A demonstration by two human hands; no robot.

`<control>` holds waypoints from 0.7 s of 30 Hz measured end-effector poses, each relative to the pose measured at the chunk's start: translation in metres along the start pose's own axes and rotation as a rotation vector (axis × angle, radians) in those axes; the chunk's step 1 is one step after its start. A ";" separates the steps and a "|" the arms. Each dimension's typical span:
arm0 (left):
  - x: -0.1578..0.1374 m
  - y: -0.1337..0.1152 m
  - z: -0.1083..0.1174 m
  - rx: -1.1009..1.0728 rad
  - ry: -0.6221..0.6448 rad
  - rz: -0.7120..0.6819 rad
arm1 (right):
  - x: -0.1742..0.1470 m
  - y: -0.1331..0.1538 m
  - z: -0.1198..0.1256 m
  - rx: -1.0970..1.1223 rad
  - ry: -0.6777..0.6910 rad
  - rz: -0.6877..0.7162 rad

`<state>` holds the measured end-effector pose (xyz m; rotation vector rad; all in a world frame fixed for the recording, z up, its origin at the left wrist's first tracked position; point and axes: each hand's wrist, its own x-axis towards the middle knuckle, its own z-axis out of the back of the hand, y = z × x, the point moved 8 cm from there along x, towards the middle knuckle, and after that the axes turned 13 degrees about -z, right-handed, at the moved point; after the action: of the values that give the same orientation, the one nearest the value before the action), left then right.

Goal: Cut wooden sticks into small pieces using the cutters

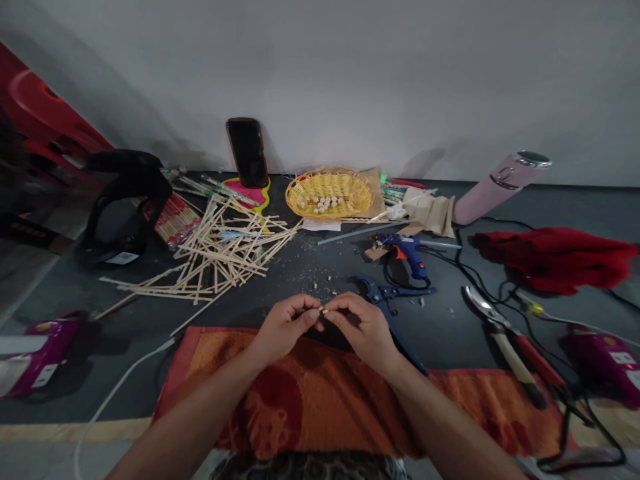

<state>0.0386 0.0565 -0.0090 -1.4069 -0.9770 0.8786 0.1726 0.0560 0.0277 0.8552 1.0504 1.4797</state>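
Left hand [295, 319] and right hand [361, 327] pinch small pale wood [325, 311] near blue cutters [404, 292].

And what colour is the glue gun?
The glue gun is blue, with an orange trigger; best seen in the head view.

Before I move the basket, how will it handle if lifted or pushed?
The basket is probably light for its size, being thinly woven. Its lacy rim may flex a little under a hand. The bits lie loose inside, so they'd likely shift if it tilts.

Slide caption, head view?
Left hand and right hand pinch something small and pale near blue cutters and loose sticks.
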 end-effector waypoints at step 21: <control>0.000 -0.008 -0.001 0.152 0.073 -0.056 | -0.003 0.006 0.005 -0.059 -0.017 0.090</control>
<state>0.0392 0.0565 -0.0005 -1.2681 -0.8713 0.8367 0.1755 0.0533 0.0355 0.8821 0.9617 1.5683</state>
